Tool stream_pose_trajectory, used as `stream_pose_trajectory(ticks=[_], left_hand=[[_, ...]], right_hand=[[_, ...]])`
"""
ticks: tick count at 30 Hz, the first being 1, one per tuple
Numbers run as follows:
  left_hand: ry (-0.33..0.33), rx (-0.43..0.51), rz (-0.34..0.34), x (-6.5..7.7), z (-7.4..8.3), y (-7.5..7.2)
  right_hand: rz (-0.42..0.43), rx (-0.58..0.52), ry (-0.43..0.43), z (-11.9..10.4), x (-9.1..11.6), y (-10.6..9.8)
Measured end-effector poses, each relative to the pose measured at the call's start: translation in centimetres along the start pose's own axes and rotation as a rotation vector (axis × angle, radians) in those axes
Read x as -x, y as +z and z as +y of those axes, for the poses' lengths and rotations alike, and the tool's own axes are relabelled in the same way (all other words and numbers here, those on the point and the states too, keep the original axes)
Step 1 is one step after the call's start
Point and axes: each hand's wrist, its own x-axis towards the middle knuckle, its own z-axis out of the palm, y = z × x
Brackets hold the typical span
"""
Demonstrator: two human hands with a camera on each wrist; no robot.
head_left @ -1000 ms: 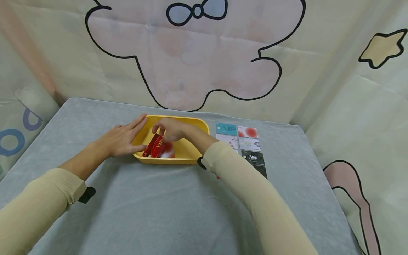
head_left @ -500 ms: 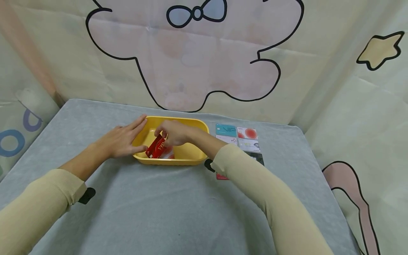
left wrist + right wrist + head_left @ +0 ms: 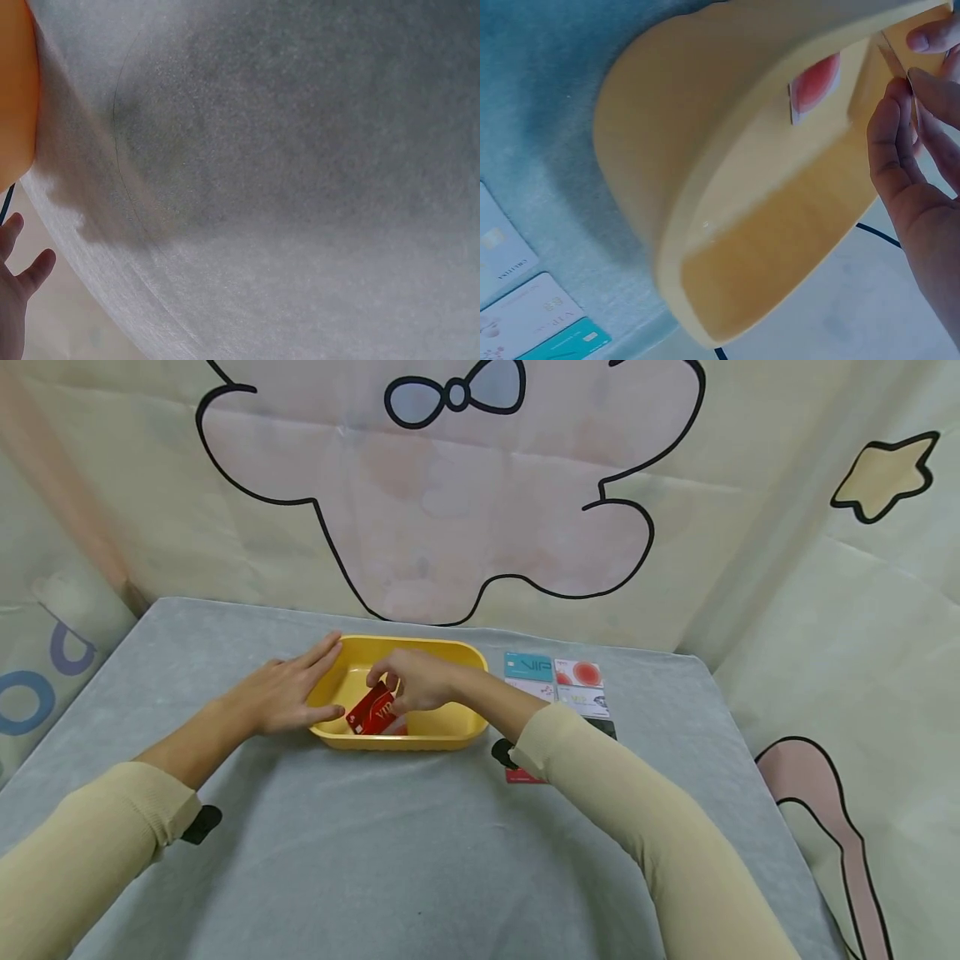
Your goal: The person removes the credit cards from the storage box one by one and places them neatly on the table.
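In the head view a yellow plastic basket [image 3: 442,743] stands on the grey cloth. My left hand [image 3: 288,693] rests on its left end with thumb and fingers spread along the rim. Inside the basket, my right hand [image 3: 423,679] pinches a red VIP card [image 3: 367,712], which is held tilted. A white card with a red round print [image 3: 817,82] lies in the basket, partly hidden behind the red one in the head view. In the right wrist view the held card appears nearly edge-on between thumb and fingers.
Right of the basket, cards lie in rows: a teal VIP card [image 3: 528,666], a white card with a red circle [image 3: 578,673], and several others. My right sleeve hides some, leaving part of a red card [image 3: 525,776] visible. A printed curtain [image 3: 480,527] stands behind the table.
My right hand has moved slightly right and nearer, drawing the red card a little the same way. Its forearm now uncovers a red card on the cloth. The left hand stays on the rim.
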Motion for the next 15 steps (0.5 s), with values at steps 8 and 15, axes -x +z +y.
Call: stream_pose_trajectory(ticks=[8, 15], left_hand=[[-0.022, 0.012, 0.003, -0.1, -0.1, 0.3], [-0.035, 0.005, -0.006, -0.1, -0.1, 0.3]], right_hand=[[-0.024, -0.070, -0.020, 0.7, 1.1, 0.1], [0.013, -0.033, -0.027, 1.2, 2.7, -0.5]])
